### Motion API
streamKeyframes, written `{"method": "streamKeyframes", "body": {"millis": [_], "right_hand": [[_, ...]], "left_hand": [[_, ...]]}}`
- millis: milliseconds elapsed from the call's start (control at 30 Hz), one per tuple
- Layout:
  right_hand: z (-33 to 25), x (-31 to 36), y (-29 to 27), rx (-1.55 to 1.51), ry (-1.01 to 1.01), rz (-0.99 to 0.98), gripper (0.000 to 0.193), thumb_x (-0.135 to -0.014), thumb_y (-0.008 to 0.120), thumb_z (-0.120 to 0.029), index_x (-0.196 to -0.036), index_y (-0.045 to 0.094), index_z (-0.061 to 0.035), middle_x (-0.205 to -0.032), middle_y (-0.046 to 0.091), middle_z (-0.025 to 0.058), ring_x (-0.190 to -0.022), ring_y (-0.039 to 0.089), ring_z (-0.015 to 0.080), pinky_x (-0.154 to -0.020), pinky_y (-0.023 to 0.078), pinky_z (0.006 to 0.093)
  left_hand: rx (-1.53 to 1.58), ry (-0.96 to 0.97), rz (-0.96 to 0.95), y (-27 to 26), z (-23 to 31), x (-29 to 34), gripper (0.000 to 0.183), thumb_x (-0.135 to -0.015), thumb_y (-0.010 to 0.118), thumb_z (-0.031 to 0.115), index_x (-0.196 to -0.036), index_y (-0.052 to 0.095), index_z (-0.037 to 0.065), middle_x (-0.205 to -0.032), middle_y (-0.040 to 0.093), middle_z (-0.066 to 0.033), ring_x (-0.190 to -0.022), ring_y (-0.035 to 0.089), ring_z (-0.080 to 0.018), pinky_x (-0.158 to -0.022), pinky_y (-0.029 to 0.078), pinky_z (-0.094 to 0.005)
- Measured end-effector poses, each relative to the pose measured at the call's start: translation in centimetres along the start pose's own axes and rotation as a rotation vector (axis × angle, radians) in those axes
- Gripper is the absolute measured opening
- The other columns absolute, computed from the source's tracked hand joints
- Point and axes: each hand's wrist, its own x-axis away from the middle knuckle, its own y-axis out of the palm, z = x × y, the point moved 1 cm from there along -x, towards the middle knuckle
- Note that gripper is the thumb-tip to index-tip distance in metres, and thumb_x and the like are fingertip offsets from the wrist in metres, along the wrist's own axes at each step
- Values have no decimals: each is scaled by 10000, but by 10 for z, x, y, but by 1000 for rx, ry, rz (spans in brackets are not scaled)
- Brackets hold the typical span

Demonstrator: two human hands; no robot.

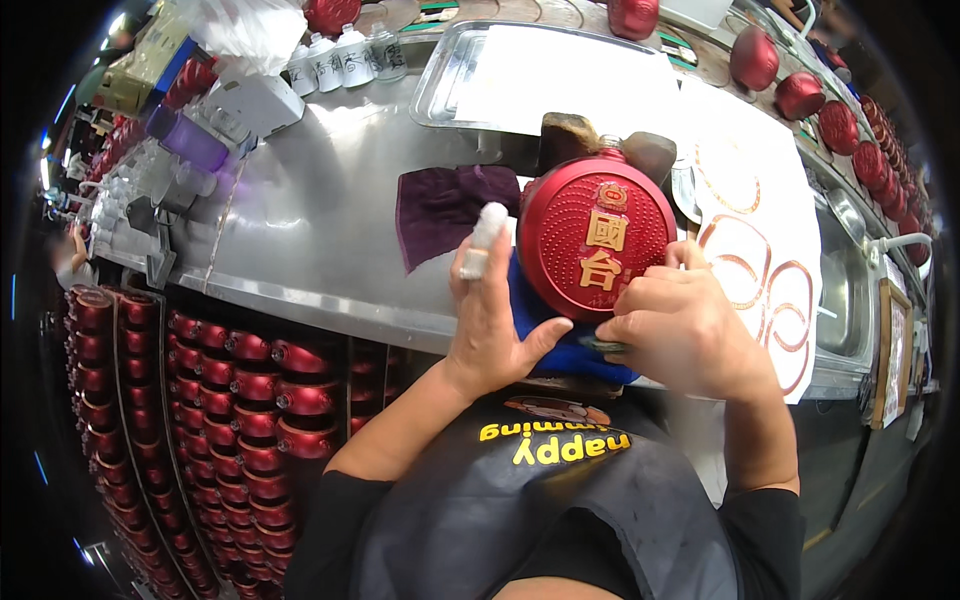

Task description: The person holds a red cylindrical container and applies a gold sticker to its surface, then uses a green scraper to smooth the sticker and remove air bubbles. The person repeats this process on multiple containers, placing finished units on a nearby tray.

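Observation:
A round red bottle with raised gold characters and a studded face leans in front of me, its short neck pointing away. Beneath its near side lies a blue pad or cloth. My left hand is beside the bottle's left side, fingers stretched up and thumb spread, holding nothing; white wrapping covers some fingertips. My right hand is curled at the bottle's lower right, pinching a small, thin greyish thing that is mostly hidden by the fingers. Two dark, worn blocks flank the bottle's neck.
A purple cloth lies left of the bottle on the steel table. Behind stand a metal tray and small white bottles. Gold-brown rings lie on white paper at right, beside a sink. Red bottles fill racks below left.

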Motion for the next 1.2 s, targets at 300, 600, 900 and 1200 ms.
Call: {"method": "streamKeyframes", "body": {"millis": [300,600,900,1200], "right_hand": [[16,-21,-7,30,48,-218,199,-760,806,-74,-899,727,-193,-764,583,-25,-764,602,152,-769,426,372],[14,36,26,140,-6,-102,186,-769,734,-119,-944,681,-151,-825,570,-2,-727,605,167,-793,441,410],[76,156,-20,230,696,414,405,-925,506,137,-1294,639,37,-1365,644,221,-1214,675,335,-1012,535,381],[210,149,-10,578,904,-221,305,-912,666,-60,-1181,788,-139,-1288,662,121,-1289,557,310,-1009,524,422]], "left_hand": [[102,-176,-160,2,3,0,1202,-858,745,622,-1602,144,-106,-1439,467,-265,-1315,450,-395,-1158,240,-551],[154,-181,-138,2,2,-3,1148,-850,811,498,-1597,177,-102,-1479,458,-267,-1320,461,-411,-1164,259,-550],[-161,490,-333,-12,6,-34,484,-943,662,510,-1386,653,316,-1394,618,35,-1418,364,-259,-1206,140,-578],[-21,315,-192,-7,7,-18,366,-868,735,399,-1223,755,313,-1307,631,54,-1331,444,-248,-1195,205,-544]]}}
